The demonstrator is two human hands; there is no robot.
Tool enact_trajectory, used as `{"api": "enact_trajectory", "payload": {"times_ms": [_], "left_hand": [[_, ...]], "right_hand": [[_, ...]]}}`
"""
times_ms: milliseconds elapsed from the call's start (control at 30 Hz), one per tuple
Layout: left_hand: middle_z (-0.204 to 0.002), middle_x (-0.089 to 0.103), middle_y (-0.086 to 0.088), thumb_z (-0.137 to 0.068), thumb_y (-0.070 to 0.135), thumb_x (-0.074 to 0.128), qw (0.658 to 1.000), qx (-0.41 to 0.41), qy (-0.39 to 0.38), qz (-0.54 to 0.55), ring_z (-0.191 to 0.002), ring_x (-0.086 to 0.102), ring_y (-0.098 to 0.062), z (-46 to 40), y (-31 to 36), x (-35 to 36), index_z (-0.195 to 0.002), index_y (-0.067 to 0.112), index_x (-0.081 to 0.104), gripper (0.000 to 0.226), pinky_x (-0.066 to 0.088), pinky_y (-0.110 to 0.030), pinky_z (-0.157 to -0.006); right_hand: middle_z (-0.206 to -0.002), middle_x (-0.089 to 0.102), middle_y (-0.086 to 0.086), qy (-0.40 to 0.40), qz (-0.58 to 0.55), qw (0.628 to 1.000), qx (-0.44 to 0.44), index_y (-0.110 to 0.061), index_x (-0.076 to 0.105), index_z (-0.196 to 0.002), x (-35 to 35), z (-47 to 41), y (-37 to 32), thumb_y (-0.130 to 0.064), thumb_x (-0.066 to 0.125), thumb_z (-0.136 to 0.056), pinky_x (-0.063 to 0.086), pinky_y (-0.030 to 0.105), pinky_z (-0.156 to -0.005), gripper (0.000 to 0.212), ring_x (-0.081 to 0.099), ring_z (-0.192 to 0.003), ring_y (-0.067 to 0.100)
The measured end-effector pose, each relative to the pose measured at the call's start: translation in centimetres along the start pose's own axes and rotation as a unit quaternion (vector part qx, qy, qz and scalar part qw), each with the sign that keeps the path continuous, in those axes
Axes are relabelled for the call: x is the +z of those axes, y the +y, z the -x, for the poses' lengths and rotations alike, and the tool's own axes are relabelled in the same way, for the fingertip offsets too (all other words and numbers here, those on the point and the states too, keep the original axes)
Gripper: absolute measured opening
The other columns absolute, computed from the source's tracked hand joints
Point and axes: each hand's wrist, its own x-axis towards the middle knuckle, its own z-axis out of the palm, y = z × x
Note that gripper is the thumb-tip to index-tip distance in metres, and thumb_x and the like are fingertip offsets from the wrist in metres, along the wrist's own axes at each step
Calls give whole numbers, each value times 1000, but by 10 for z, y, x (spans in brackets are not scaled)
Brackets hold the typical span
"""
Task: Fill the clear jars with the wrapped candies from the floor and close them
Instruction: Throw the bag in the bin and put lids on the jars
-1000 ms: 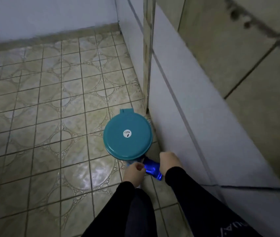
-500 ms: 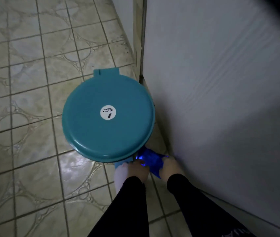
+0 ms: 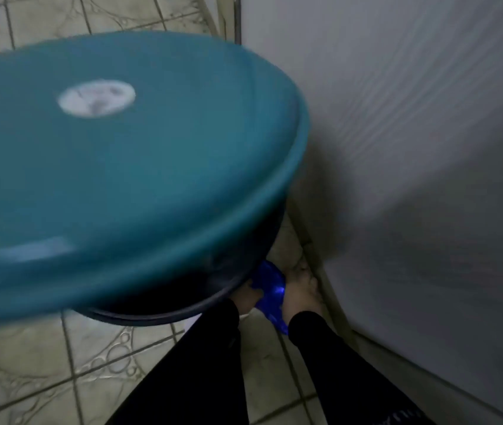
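While the teal lid [image 3: 127, 167] of a bin filled most of the head view, both hands were down at floor level between the bin and the grey wall [image 3: 412, 148]. A shiny blue wrapper [image 3: 270, 291], probably a bag or packet of candy, lay between them. The right hand [image 3: 301, 291] pressed against its right side and seemed to grasp it, fingers pointing toward the wall. The left hand [image 3: 248, 297] touched its left edge, but the bin's rim hid most of that hand, so I cannot tell whether it gripped. No clear jar was in view, and no loose candies showed on the tiled floor [image 3: 60, 378]. By my judgement the task was at its start: gathering was under way, with filling and closing all left.
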Motion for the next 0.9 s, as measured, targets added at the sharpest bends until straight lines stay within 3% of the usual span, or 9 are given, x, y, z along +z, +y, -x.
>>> {"api": "enact_trajectory", "payload": {"times_ms": [67, 100, 167, 233, 367, 533, 667, 800, 900], "left_hand": [[-88, 47, 7, -100, 15, 47, 997, -56, 26, 40, -77, 47, -1, -1, -5, -3, -84, 19, 50, 17, 38, -7, -68], [-103, 56, 3, -98, 20, 51, 996, -61, 49, 34, -94, 57, -12, 7, -5, -7, -97, 16, 58, 8, 42, -16, -83], [-122, 60, -4, -91, 28, 56, 994, -71, 84, 11, -110, 58, -26, 18, -6, -12, -110, 21, 60, 21, 46, -32, -96], [-118, 62, -7, -83, 32, 57, 992, -81, 97, 12, -106, 59, -29, 34, -6, -14, -112, 24, 56, 30, 49, -41, -94], [-121, 60, -4, -64, 39, 49, 993, -88, 73, -1, -108, 59, -27, 63, -4, -15, -120, 33, 53, 57, 51, -40, -93], [-121, 63, -10, -84, 22, 48, 996, -75, 48, -25, -112, 58, -27, 169, 47, -59, -117, 18, 62, 36, 47, -34, -96], [-117, 65, -9, -91, 15, 51, 998, -25, 50, 20, -108, 60, -25, 237, 66, -100, -118, 12, 63, 29, 41, -26, -80], [-110, 66, -13, -94, 17, 52, 988, -10, 129, 89, -103, 60, -27, 292, 68, -151, -113, 8, 63, 23, 37, -25, -71], [-105, 67, -19, -92, 10, 56, 967, -26, 218, 133, -103, 61, -31, 312, 62, -180, -113, 1, 61, 23, 31, -21, -66]], "right_hand": [[-149, 25, 14, -10, 4, 1000, 14, -6, 35, -143, -7, 5, 3, -19, 49, -97, 35, 37, -105, 49, 30, -131, 30], [-149, 26, 13, -14, 4, 1000, 15, -7, 41, -139, -10, 8, 6, -19, 48, -98, 35, 36, -105, 43, 30, -132, 30], [-146, 30, 13, -8, 11, 1000, 16, -8, 41, -139, -22, 24, 7, -18, 46, -99, 36, 36, -103, 42, 33, -131, 29], [-143, 36, 13, -4, 13, 1000, 14, -10, 33, -143, -36, 45, 4, -15, 49, -96, 39, 36, -101, 51, 36, -128, 29], [-140, 40, 13, 4, 61, 998, 8, -12, 33, -143, -82, 100, -6, -14, 47, -95, 40, 37, -101, 50, 34, -130, 30], [-134, 46, 11, 45, 101, 994, 4, -11, 46, -133, -142, 175, -23, -11, 40, -99, 40, 32, -100, 35, 39, -126, 28], [-131, 47, 6, 77, 47, 995, -51, -16, 48, -127, -192, 226, -30, -11, 50, -94, 41, 31, -98, 32, 42, -123, 23], [-128, 47, 3, 160, -41, 981, -105, -22, 45, -129, -234, 257, -52, -23, 53, -94, 41, 34, -96, 36, 43, -118, 21], [-132, 44, 5, 168, -141, 968, -119, -24, 43, -135, -252, 265, -76, -25, 62, -90, 41, 39, -100, 49, 44, -120, 24]]}}
